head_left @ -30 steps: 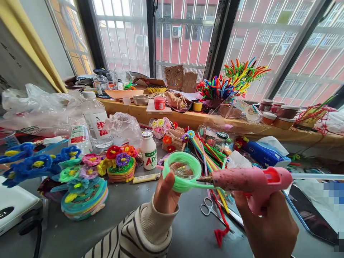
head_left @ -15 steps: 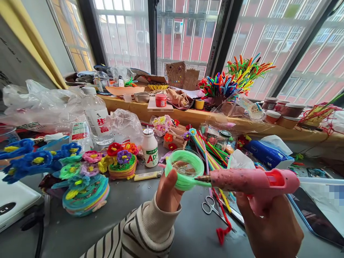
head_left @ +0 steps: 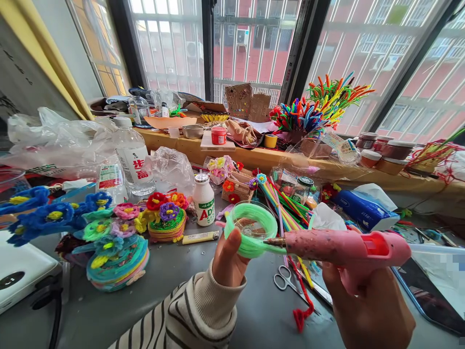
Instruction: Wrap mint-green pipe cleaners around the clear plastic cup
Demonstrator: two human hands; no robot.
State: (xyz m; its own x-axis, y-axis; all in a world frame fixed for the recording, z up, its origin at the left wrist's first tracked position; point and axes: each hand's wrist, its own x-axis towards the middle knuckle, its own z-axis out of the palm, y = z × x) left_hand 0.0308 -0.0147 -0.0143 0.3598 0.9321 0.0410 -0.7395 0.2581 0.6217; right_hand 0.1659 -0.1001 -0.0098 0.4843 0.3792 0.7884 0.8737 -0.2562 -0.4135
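Note:
Near the middle, my left hand (head_left: 229, 259) is closed round a small clear plastic cup (head_left: 250, 228). Light green pipe cleaner (head_left: 254, 249) is wound about the cup's outside, and one end sticks out to the right. My right hand (head_left: 372, 305) grips a pink hot glue gun (head_left: 345, 249), its fingers wrapped round the handle. The gun's metal nozzle points left and lies at the green pipe cleaner by the cup's right side; whether they touch I cannot tell. A clear glue stick (head_left: 432, 249) extends from the gun's back.
Scissors (head_left: 286, 281) and a red pipe cleaner (head_left: 303, 315) lie below the cup. Left stand a white bottle (head_left: 203, 201), a lighter (head_left: 200, 237) and pipe-cleaner flower pots (head_left: 118, 266). At right are a phone (head_left: 428, 291) and a blue tissue pack (head_left: 363, 208). Loose pipe cleaners (head_left: 279, 203) lie behind.
Hands, cup and glue gun keep nearly the same pose. The gun's back end and my right hand sit slightly further right; the whole view has shifted a little.

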